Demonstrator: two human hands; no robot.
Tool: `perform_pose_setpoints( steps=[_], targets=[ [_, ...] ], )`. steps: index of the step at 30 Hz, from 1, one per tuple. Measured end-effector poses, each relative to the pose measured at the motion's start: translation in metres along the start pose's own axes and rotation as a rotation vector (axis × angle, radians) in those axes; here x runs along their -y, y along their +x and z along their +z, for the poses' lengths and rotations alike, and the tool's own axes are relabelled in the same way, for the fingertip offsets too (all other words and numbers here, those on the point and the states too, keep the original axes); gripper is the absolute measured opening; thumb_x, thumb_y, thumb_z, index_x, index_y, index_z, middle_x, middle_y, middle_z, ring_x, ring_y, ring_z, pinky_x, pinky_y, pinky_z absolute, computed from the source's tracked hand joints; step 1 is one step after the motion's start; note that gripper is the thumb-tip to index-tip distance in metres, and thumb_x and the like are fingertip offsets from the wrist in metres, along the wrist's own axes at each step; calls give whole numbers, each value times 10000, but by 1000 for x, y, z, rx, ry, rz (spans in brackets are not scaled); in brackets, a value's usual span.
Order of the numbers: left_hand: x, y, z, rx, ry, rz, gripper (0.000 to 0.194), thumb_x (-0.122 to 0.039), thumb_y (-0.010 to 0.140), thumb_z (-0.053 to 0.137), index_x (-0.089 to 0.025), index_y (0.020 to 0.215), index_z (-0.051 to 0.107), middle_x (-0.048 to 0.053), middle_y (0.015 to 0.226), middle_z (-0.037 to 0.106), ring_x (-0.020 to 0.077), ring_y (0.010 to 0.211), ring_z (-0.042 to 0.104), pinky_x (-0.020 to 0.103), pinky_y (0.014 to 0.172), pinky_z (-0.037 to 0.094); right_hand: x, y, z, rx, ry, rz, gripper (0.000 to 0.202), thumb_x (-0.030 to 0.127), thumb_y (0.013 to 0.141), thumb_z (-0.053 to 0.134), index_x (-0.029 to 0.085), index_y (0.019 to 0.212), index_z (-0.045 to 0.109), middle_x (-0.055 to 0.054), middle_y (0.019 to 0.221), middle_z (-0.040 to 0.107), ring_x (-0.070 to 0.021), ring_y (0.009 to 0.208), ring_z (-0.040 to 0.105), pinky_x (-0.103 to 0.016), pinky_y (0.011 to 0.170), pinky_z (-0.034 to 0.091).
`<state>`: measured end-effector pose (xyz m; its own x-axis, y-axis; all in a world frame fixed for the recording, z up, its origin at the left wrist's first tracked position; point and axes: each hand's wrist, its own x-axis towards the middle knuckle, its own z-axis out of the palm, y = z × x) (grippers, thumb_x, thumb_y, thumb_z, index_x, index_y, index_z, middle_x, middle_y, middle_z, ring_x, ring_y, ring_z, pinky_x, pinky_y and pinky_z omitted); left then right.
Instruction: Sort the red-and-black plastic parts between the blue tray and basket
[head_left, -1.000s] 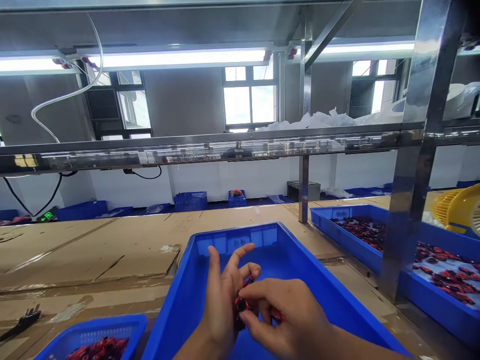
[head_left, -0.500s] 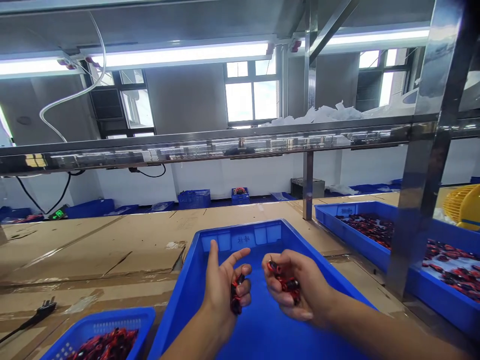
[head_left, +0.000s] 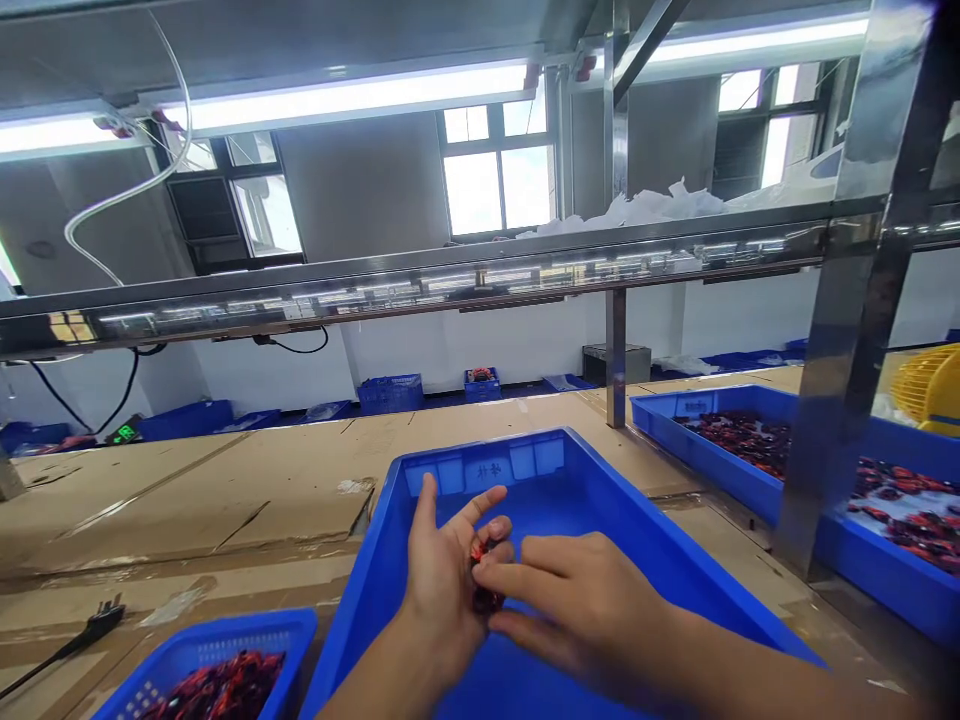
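Note:
My left hand (head_left: 444, 570) is held palm up over a blue tray (head_left: 626, 540), its thumb and index finger stretched out. Its other fingers curl round several small red-and-black parts (head_left: 486, 597), partly hidden; their exact kind is too small to tell. My right hand (head_left: 577, 595) is turned back up, with its thumb and fingertips brought together at those parts, touching the left fingers. Whatever lies inside the right palm is hidden from view. Beneath both hands shows the bare blue floor of the tray.
A blue perforated basket (head_left: 296, 640) of red-and-black parts sits at lower left, near a black plug (head_left: 101, 622). To the right, another blue tray (head_left: 720, 490) holds many similar parts behind a metal post (head_left: 840, 400). A metal shelf rail (head_left: 420, 285) crosses above the cardboard-covered table (head_left: 225, 490).
My right hand has moved left and turned over, bringing its fingertips to the parts in my left hand. The parts seen in its palm before are now out of sight.

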<state>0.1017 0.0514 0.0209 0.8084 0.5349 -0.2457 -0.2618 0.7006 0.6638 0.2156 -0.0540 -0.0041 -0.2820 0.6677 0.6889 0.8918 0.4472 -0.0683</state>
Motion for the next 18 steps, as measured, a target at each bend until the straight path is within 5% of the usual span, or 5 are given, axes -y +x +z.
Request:
perform_pose_setpoints(
  steps=[5, 18],
  targets=[
    [6, -2, 5, 20, 27, -46, 707, -754, 765, 455, -130, 1082, 553, -24, 617, 441, 87, 451, 377, 197, 431, 299, -2, 1, -7, 67, -126, -132, 272, 338, 976, 477, 157, 1130, 610, -60, 877, 699, -177, 744, 637, -284, 588, 416],
    [8, -2, 5, 58, -92, 39, 565, -651, 820, 473, -147, 1071, 529, -41, 593, 394, 71, 426, 319, 193, 431, 239, 9, 4, 0, 44, -10, -40, 156, 167, 961, 453, 161, 1000, 604, -57, 908, 685, -170, 802, 634, -259, 653, 477]
  ],
)
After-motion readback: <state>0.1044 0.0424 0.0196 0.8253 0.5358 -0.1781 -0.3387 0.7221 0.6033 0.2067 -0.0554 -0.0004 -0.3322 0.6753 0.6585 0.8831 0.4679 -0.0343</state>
